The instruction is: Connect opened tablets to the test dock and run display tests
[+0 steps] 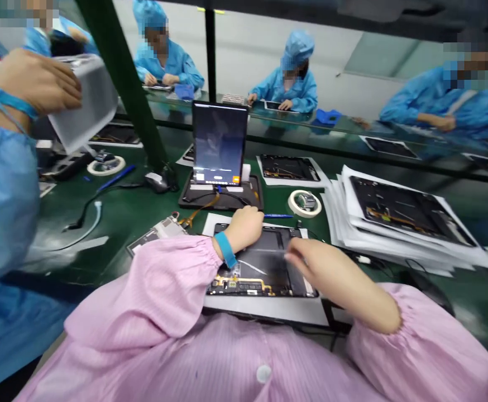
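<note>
An opened tablet back housing (pixel 275 262), black with a gold flex cable along its near edge, lies on white paper in front of me. My left hand (pixel 244 228), with a blue wristband, rests over the housing's far left edge. Its fingers are curled, and whatever they hold is hidden. Over the right side of the housing, my right hand (pixel 309 259) has its fingers bent together, slightly blurred; no object shows in them. Just beyond my left hand, a lit tablet screen (pixel 219 142) stands upright on a black stand (pixel 194 196) with cables.
To the right rises a paper stack (pixel 348 234) with another housing (pixel 411 209) on top. A tape roll (pixel 293 207) and blue pen (pixel 278 216) lie beyond the work. At left, a co-worker's hand (pixel 34 81) holds a translucent sheet (pixel 87 103); a metal plate (pixel 156 233) lies near my sleeve.
</note>
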Demonstrator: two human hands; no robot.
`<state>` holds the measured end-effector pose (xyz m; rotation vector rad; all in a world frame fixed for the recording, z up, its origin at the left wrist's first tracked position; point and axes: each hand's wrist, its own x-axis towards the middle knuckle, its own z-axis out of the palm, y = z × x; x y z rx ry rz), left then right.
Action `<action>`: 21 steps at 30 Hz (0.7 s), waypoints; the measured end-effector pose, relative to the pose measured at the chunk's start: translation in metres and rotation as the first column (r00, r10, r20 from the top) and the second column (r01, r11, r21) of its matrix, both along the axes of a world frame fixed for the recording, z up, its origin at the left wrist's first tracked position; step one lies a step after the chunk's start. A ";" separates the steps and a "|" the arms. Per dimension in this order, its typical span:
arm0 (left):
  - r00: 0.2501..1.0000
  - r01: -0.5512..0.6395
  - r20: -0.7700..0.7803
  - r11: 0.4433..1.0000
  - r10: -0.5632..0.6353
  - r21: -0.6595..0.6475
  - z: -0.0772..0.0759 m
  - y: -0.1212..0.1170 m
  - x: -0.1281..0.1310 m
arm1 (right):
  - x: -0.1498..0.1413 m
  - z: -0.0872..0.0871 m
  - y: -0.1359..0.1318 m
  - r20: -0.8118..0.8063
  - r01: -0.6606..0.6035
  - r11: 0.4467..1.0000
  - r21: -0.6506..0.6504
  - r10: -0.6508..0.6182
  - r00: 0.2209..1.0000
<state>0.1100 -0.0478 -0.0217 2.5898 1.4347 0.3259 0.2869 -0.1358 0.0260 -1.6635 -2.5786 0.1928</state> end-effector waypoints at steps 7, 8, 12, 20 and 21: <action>0.998 0.061 0.018 0.997 -0.062 0.046 -0.010 0.004 0.001 | 0.040 -0.041 -0.034 0.274 0.360 0.930 -0.077 -0.327 0.904; 0.997 0.073 0.015 0.997 -0.073 0.036 -0.010 0.004 0.001 | 0.040 -0.046 -0.037 0.248 0.365 0.927 -0.080 -0.337 0.908; 0.995 0.101 -0.005 0.995 -0.101 0.004 -0.013 0.005 0.002 | 0.034 -0.049 -0.048 0.178 0.386 0.916 -0.112 -0.364 0.914; 0.978 0.201 -0.064 0.980 -0.200 0.004 -0.020 0.007 0.000 | 0.053 -0.036 -0.041 -0.114 0.253 0.938 -0.237 -0.285 0.952; 0.978 0.197 -0.074 0.980 -0.196 0.012 -0.020 0.007 0.000 | 0.059 -0.036 -0.034 -0.126 0.280 0.945 -0.168 -0.302 0.945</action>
